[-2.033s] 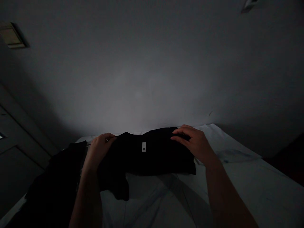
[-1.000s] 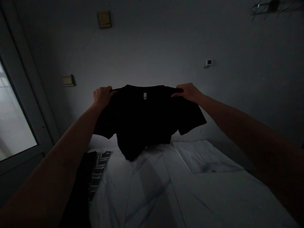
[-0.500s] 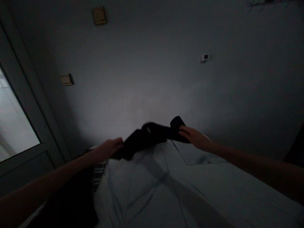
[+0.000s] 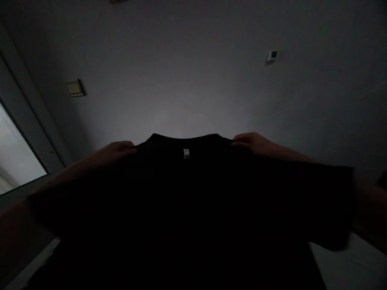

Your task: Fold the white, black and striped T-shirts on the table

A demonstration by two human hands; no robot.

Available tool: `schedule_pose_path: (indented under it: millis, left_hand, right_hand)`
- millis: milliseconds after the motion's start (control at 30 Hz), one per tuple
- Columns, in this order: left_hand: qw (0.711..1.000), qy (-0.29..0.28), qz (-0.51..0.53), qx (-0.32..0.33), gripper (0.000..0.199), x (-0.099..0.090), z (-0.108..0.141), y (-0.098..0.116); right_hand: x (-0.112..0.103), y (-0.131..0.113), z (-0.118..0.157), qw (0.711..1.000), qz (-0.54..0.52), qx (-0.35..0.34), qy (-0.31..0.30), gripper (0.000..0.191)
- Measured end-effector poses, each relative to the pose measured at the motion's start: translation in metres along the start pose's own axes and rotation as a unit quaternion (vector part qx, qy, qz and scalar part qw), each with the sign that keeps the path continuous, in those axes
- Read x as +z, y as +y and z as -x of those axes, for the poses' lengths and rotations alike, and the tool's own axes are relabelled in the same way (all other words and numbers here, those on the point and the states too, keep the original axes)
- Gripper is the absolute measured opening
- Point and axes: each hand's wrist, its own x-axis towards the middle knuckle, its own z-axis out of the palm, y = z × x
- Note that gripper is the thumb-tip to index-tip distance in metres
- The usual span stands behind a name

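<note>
A black T-shirt (image 4: 187, 209) hangs spread out between my hands, its neckline uppermost and a small white label (image 4: 186, 154) showing inside the collar. My left hand (image 4: 119, 150) pinches the shirt at the shoulder left of the neck. At the opposite shoulder, my right hand (image 4: 248, 141) grips the fabric between thumb and fingers. The short sleeves drape over both forearms. Below, the shirt runs past the bottom of the view, so its hem is hidden.
Behind the shirt is a plain grey wall with a light switch (image 4: 75, 88) and a small white device (image 4: 272, 55). A door with a glass pane (image 4: 18, 157) stands at the left. Part of a pale marble-patterned surface (image 4: 341, 262) shows at lower right.
The bunched black cloth has opened out into a spread T-shirt facing me. Both hands have risen, and the view has tilted up, so the shirt now covers most of the marble-patterned surface.
</note>
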Motion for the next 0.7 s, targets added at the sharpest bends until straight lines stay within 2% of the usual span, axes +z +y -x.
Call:
schedule_pose_path:
  millis: [67,167,267,333,400,500,700]
  left_hand:
    - [0.999,-0.027,-0.002,0.02,0.039,0.055,-0.023,-0.041]
    - [0.998,-0.048,-0.024,0.03,0.031,0.142,-0.049,-0.103]
    - [0.993,-0.078,-0.086,0.009,0.024,0.212,-0.07,-0.146]
    - [0.987,-0.098,-0.128,-0.009,0.021,0.247,-0.083,-0.165]
    - [0.982,-0.111,-0.152,-0.029,0.017,0.273,-0.095,-0.18]
    - [0.978,-0.116,-0.164,-0.052,0.015,0.298,-0.112,-0.201]
    - [0.973,-0.116,-0.189,-0.065,0.022,0.317,-0.149,-0.23]
  right_hand:
    - [0.047,0.05,-0.013,0.999,-0.002,-0.017,-0.051,0.044]
    - [0.12,0.118,-0.018,0.996,0.037,-0.013,-0.081,0.037]
    - [0.18,0.163,-0.02,0.989,0.108,0.02,-0.101,0.027]
    - [0.209,0.183,-0.026,0.977,0.174,0.039,-0.12,0.022]
    - [0.229,0.199,-0.036,0.962,0.23,0.05,-0.136,0.018]
    - [0.249,0.222,-0.053,0.951,0.264,0.064,-0.147,0.016]
    - [0.267,0.255,-0.086,0.94,0.297,0.074,-0.149,0.016]
